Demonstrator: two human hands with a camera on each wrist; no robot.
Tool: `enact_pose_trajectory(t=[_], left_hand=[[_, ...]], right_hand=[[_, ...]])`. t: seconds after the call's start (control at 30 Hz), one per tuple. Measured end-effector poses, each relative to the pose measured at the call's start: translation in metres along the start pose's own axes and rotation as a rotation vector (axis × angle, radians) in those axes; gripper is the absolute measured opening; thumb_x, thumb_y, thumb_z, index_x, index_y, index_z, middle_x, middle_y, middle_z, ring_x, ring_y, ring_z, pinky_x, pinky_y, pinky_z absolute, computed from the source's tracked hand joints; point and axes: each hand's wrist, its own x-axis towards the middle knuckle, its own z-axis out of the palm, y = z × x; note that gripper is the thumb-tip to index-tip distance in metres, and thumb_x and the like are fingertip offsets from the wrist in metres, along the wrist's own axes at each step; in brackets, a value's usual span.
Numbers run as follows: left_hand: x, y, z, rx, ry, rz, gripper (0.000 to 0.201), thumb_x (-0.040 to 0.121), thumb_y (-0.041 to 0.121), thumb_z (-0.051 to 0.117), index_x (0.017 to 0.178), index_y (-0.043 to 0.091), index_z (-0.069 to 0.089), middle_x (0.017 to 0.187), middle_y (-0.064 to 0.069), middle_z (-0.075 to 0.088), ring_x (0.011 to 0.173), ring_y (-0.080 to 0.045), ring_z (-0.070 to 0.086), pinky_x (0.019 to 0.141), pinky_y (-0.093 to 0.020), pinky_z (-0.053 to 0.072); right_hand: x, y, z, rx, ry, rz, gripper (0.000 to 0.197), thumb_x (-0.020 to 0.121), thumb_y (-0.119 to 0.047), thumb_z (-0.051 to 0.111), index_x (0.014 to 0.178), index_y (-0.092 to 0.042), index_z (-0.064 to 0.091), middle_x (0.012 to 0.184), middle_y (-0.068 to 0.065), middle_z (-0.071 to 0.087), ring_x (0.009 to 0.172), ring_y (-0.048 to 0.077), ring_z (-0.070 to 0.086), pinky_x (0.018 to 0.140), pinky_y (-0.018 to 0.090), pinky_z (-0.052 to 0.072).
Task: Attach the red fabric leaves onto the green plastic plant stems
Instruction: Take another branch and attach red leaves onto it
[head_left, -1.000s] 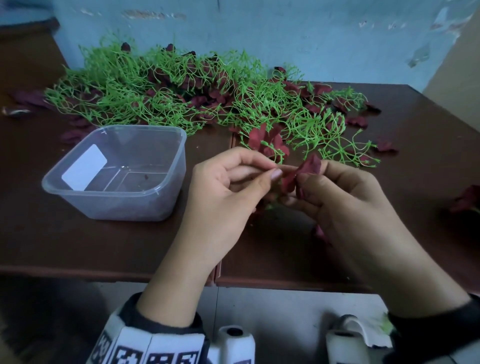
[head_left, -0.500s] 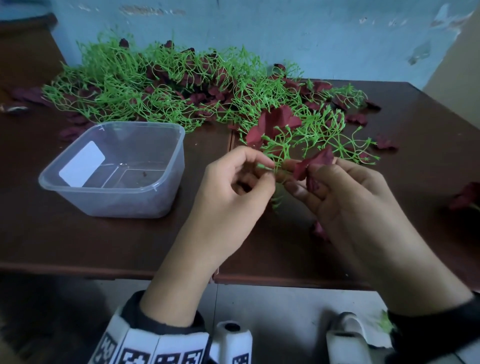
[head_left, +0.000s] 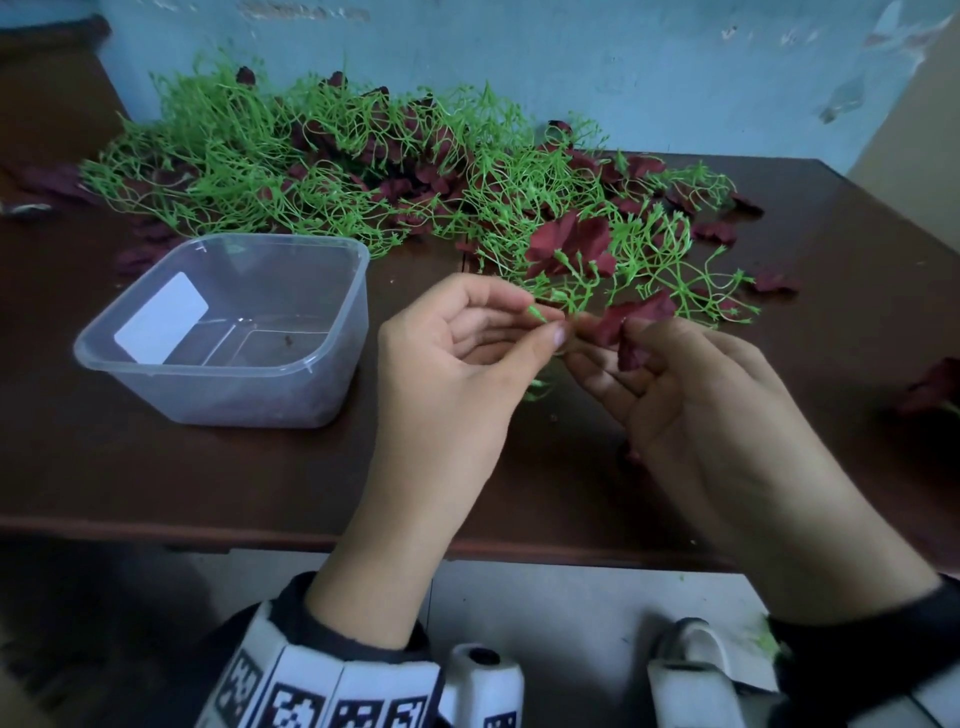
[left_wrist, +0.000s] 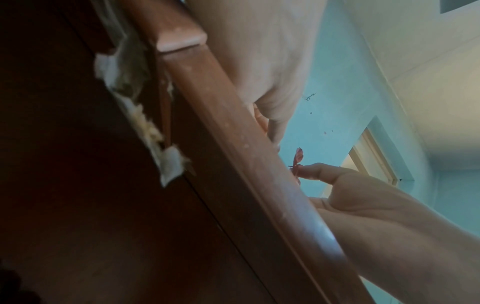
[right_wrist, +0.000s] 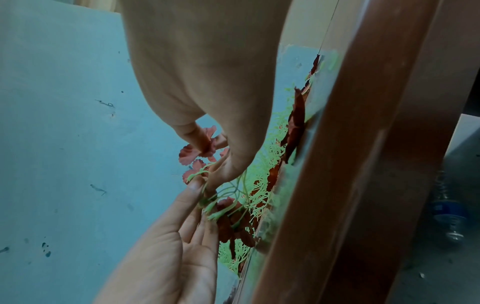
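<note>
Left hand (head_left: 457, 358) pinches a green stem tip (head_left: 536, 313) between thumb and forefinger. Right hand (head_left: 691, 395) pinches a red fabric leaf (head_left: 631, 317), held just beside that tip above the table (head_left: 156, 467). Leaf's hole is hidden by the fingers, so alignment probably isn't confirmed. Risks: thin stem bends away under push, leaf slides off the tip, or fabric tears if forced. The stem's other branches (head_left: 649, 254) could snag the pile (head_left: 311, 156) behind and tug it out of the pinch.
</note>
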Motion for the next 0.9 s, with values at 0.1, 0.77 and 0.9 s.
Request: enact_pose_trajectory(t=[0.1,0.77,0.9], left_hand=[[0.0,-0.001,0.0,0.025,0.022,0.008,0.022,0.083,-0.001,0.08,0.097,0.01,0.068,0.086,0.0,0.08,0.086,-0.014,0.077,0.076,-0.022,0.058],[0.007,-0.011,-0.005,0.215,-0.23,0.236,0.013,0.095,0.002,0.069,0.106,0.003,0.076,0.094,-0.003,0.072,0.091,-0.018,0.071,0.084,-0.027,0.052],[0.006,-0.011,-0.004,0.209,-0.26,0.258,0.01,0.095,0.001,0.069,0.102,0.004,0.075,0.097,-0.004,0.071,0.09,-0.018,0.071,0.084,-0.027,0.052]], right_hand=[[-0.002,0.001,-0.001,-0.028,-0.044,0.006,0.026,0.099,-0.001,0.046,0.081,-0.002,0.065,0.084,0.013,0.074,0.085,0.02,0.071,0.082,0.032,0.06],[-0.003,-0.002,-0.01,-0.055,-0.223,0.157,0.016,0.087,-0.013,0.057,0.083,-0.008,0.071,0.088,0.013,0.061,0.098,0.032,0.05,0.094,0.049,0.037],[-0.003,-0.003,-0.009,-0.032,-0.242,0.169,0.018,0.084,-0.013,0.057,0.077,-0.009,0.073,0.081,0.009,0.062,0.087,0.024,0.055,0.089,0.042,0.043]])
